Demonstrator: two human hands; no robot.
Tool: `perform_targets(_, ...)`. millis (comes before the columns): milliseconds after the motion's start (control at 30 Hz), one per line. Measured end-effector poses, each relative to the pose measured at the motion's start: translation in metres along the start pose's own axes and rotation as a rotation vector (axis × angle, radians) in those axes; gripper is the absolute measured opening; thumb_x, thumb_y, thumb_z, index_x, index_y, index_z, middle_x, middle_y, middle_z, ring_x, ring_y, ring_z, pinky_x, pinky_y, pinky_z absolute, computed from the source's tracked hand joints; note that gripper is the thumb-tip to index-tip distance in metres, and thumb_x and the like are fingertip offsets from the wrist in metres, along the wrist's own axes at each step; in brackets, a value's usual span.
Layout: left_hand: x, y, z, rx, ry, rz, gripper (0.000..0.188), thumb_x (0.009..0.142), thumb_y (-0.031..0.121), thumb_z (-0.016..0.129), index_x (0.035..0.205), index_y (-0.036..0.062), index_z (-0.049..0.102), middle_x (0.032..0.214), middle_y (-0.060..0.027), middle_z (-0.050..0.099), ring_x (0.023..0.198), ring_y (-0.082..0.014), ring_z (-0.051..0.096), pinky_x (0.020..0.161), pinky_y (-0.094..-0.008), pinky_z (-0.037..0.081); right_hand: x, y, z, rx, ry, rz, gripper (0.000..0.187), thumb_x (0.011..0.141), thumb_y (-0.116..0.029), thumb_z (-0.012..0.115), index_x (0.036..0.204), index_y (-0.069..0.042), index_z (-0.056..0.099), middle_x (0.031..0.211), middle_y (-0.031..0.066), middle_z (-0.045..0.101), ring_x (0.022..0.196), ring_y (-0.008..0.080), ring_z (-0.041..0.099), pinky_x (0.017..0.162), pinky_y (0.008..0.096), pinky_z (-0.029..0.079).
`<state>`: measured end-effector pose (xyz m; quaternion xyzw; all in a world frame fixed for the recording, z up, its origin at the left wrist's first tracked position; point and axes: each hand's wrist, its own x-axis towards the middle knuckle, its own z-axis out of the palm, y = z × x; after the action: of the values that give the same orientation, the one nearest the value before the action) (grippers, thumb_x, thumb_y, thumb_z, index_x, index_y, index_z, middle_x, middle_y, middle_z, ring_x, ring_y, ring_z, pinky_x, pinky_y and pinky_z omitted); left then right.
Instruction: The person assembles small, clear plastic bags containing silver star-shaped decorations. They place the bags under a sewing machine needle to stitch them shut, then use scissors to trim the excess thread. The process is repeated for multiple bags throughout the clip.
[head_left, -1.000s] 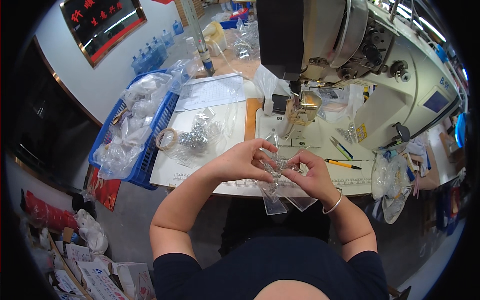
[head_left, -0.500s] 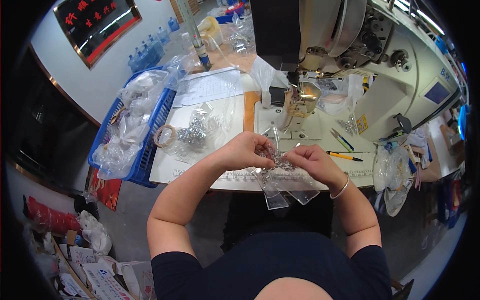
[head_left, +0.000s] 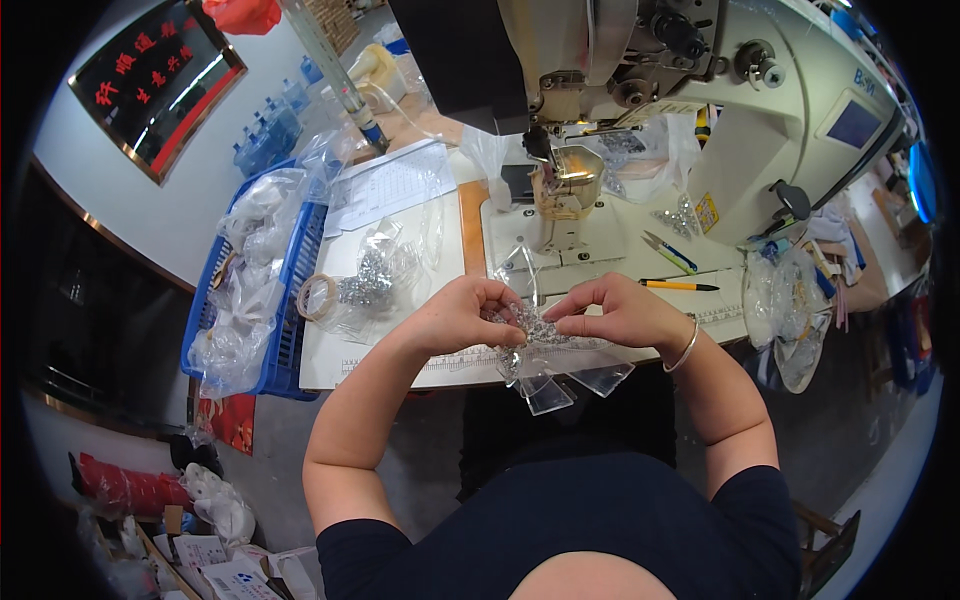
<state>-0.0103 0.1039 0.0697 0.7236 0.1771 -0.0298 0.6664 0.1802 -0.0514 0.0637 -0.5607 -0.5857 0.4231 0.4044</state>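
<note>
A clear plastic piece with glittery silver beads (head_left: 543, 328) at its middle lies between my hands at the table's front edge. Its see-through strips point outward, one up toward the sewing machine (head_left: 570, 190) and two down over the edge. My left hand (head_left: 470, 315) is closed on its left side, fingers curled round the beaded part. From the right, my right hand (head_left: 628, 318) pinches the beaded part between thumb and fingertips; what exactly sits under the fingertips is hidden. To the left lies a clear bag of silver beaded pieces (head_left: 370, 283).
A tape roll (head_left: 317, 297) lies beside the bag. Left of the table stands a blue basket (head_left: 290, 330) of plastic bags. Thread snips (head_left: 672, 254) and a yellow pen (head_left: 680, 285) lie right of the machine. Paper sheets (head_left: 395, 185) lie farther back. Plastic bags (head_left: 790, 330) hang at the right.
The view has shifted, so the table appears farther left. My right hand's fingers have moved in on the beaded part; the shiny tip that stuck up above them no longer shows. My left hand keeps its grip.
</note>
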Motion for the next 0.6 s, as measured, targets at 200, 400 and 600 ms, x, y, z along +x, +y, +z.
perform_targets(200, -0.005, 0.004, 0.009, 0.076, 0.152, 0.111, 0.025, 0.071, 0.003, 0.073, 0.093, -0.0007, 0.062, 0.08, -0.0047, 0.064, 0.072, -0.0084, 0.061, 0.063, -0.0223, 0.048, -0.001, -0.004, 0.004, -0.317, 0.304, -0.192, 0.022, 0.072, -0.014, 0.074, 0.093, -0.008, 0.07, 0.087, 0.0085, 0.064, 0.089, 0.0194, 0.059, 0.083, 0.0313, 0.044)
perform_targets(400, -0.029, 0.026, 0.03, 1.059, 0.76, 0.818, 0.021, 0.064, 0.003, 0.069, 0.084, 0.007, 0.064, 0.076, -0.0053, 0.064, 0.065, -0.0187, 0.063, 0.057, -0.0274, 0.048, -0.01, 0.022, 0.023, -0.429, 0.908, -0.461, 0.047, 0.066, -0.015, 0.078, 0.107, -0.006, 0.057, 0.11, 0.0141, 0.051, 0.102, 0.0278, 0.05, 0.081, 0.0347, 0.041)
perform_targets(600, -0.027, 0.009, 0.038, 1.484, 0.797, 1.137, 0.021, 0.068, 0.01, 0.065, 0.089, 0.01, 0.067, 0.089, -0.0006, 0.066, 0.079, -0.0147, 0.061, 0.069, -0.0297, 0.043, -0.033, 0.034, 0.08, 0.132, 0.558, -0.047, 0.076, 0.073, -0.014, 0.076, 0.131, 0.002, 0.03, 0.118, 0.0137, 0.043, 0.103, 0.0223, 0.049, 0.089, 0.0329, 0.042)
